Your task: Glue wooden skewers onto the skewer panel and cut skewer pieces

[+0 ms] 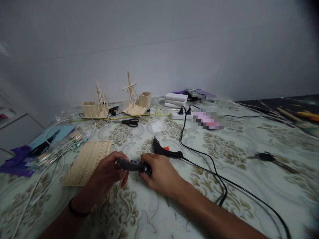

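Note:
My right hand (158,171) is closed around a dark hand tool (133,165) that looks like a pair of pliers or cutters; its exact kind is blurred. The tool's far end reaches my left hand (112,169), whose fingers are curled around a thin wooden stick (121,182). Part of the stick is hidden by the fingers. Below this hand, another short stick (111,196) shows. A flat panel of wooden sticks (86,162) lies just left of my left hand. Beyond my right hand rests a black glue gun (165,149) with an orange trigger.
Two stick-built models (134,108) (99,111) with small boxes stand at the back. Black scissors (130,122), a power strip (176,115) and white boxes (175,99) are nearer the wall. Black cables (214,162) cross the right side. Bagged sticks (61,146) lie left; a dark tool (271,159) lies right.

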`<state>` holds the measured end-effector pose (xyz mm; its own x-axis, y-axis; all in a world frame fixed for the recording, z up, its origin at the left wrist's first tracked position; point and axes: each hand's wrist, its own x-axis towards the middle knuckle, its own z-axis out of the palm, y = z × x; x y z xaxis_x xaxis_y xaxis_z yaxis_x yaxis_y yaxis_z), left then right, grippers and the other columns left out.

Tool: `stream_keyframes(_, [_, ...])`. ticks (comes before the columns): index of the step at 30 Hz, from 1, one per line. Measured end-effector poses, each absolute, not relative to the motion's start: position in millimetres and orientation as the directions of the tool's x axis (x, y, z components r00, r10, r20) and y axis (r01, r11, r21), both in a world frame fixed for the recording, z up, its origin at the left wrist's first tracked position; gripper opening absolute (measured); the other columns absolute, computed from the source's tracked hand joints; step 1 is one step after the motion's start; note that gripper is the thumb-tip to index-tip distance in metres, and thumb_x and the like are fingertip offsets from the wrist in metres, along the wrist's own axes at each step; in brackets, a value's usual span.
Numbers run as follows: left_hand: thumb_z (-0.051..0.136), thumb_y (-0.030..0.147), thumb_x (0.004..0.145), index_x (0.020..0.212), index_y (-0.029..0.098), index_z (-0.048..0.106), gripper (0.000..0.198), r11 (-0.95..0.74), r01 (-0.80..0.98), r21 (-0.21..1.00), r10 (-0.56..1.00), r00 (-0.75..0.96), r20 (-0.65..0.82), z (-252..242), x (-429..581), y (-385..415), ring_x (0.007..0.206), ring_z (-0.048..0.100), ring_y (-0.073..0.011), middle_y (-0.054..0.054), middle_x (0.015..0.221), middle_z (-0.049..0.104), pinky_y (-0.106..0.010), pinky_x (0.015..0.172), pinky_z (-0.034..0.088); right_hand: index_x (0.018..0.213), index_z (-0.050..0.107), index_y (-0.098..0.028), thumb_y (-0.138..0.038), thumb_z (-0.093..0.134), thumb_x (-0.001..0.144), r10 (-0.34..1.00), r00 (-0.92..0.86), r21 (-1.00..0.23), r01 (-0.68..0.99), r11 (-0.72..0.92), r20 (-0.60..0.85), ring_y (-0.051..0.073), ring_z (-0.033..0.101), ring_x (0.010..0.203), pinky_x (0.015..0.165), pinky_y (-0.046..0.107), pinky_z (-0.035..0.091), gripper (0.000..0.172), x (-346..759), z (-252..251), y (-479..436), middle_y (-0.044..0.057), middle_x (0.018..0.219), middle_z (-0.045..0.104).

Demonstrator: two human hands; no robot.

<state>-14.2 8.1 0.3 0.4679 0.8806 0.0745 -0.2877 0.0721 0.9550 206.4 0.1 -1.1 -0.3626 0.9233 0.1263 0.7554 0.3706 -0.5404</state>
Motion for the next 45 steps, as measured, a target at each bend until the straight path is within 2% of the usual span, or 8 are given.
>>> stream_keyframes(4, [0.087,0.032,0.087,0.111,0.024,0.079,0.026,0.09,-0.31,0.947,0.841,0.533,0.094,-3.1,-15.8,9.6,0.059,0.061,-0.0112,0.001,0.074,0.066,-0.02,0.053,0.05,0.086,0.061,-0.02,-0.025,0.069,0.082,0.919,-0.372,-0.546,0.747,0.379,0.129,0.021,0.065,0.078,0.068,0.03,0.035,0.01,206.7,-0.8,-0.3,0.006,0.089,0.073])
stream_keyframes(8, [0.087,0.033,0.087,0.111,0.025,0.081,0.027,0.08,-0.329,0.941,0.823,0.554,0.124,-5.3,-16.6,11.0,0.057,0.063,-0.0121,0.002,0.071,0.064,-0.019,0.049,0.051,0.085,0.06,-0.02,-0.024,0.07,0.081,0.914,-0.387,-0.551,0.739,0.388,0.124,0.02,0.064,0.076,0.067,0.029,0.034,0.011,206.9,0.7,-0.4,0.006,0.088,0.073])
stream_keyframes(14, [0.088,0.027,0.086,0.111,0.027,0.084,0.026,0.063,-0.314,0.947,0.817,0.561,0.132,-5.2,-19.0,11.5,0.057,0.066,-0.0118,0.003,0.078,0.062,-0.021,0.051,0.057,0.085,0.06,-0.02,-0.023,0.069,0.082,0.904,-0.409,-0.548,0.731,0.406,0.124,0.019,0.064,0.076,0.066,0.029,0.033,0.01,206.7,1.4,-0.8,0.006,0.088,0.073])
stream_keyframes(18, [0.087,0.029,0.086,0.111,0.028,0.083,0.026,0.082,-0.313,0.946,0.819,0.562,0.115,-6.7,-19.5,11.6,0.058,0.067,-0.0134,0.002,0.078,0.062,-0.021,0.05,0.057,0.086,0.061,-0.02,-0.023,0.069,0.082,0.901,-0.415,-0.539,0.734,0.414,0.126,0.02,0.064,0.076,0.066,0.03,0.032,0.009,206.5,1.5,-0.3,0.006,0.089,0.073])
stream_keyframes(22, [0.086,0.033,0.087,0.108,0.028,0.084,0.022,0.076,-0.3,0.951,0.818,0.564,0.113,-4.4,-18.6,11.2,0.057,0.066,-0.0116,0.003,0.082,0.061,-0.022,0.051,0.058,0.087,0.062,-0.02,-0.022,0.069,0.081,0.899,-0.418,-0.53,0.736,0.421,0.133,0.02,0.064,0.077,0.066,0.03,0.031,0.009,207.2,0.4,0.4,0.006,0.09,0.074])
stream_keyframes(28, [0.086,0.026,0.087,0.109,0.031,0.083,0.023,0.081,-0.247,0.966,0.805,0.588,0.083,-3.1,-19.5,11.2,0.06,0.069,-0.0103,0.004,0.091,0.059,-0.021,0.053,0.06,0.088,0.064,-0.019,-0.022,0.068,0.081,0.893,-0.427,-0.528,0.731,0.433,0.142,0.02,0.065,0.078,0.067,0.03,0.034,0.008,207.0,-1.3,0.1,0.006,0.091,0.074])
stream_keyframes(34, [0.086,0.028,0.086,0.105,0.029,0.083,0.019,0.052,-0.245,0.968,0.811,0.576,0.102,-0.5,-16.5,10.4,0.058,0.068,-0.0105,0.004,0.087,0.057,-0.021,0.052,0.058,0.09,0.064,-0.019,-0.022,0.068,0.08,0.889,-0.435,-0.53,0.725,0.44,0.143,0.021,0.066,0.078,0.067,0.03,0.035,0.01,207.0,-0.8,-0.1,0.006,0.092,0.074])
stream_keyframes(45, [0.09,0.035,0.082,0.104,0.028,0.083,0.025,0.079,-0.202,0.976,0.85,0.525,0.039,-0.2,-18.5,8.4,0.058,0.066,-0.0133,0.0,0.087,0.067,-0.023,0.051,0.056,0.093,0.066,-0.018,-0.022,0.068,0.081,0.896,-0.419,-0.524,0.735,0.43,0.148,0.022,0.068,0.082,0.069,0.031,0.035,0.013,208.1,-0.1,0.1,0.007,0.094,0.074])
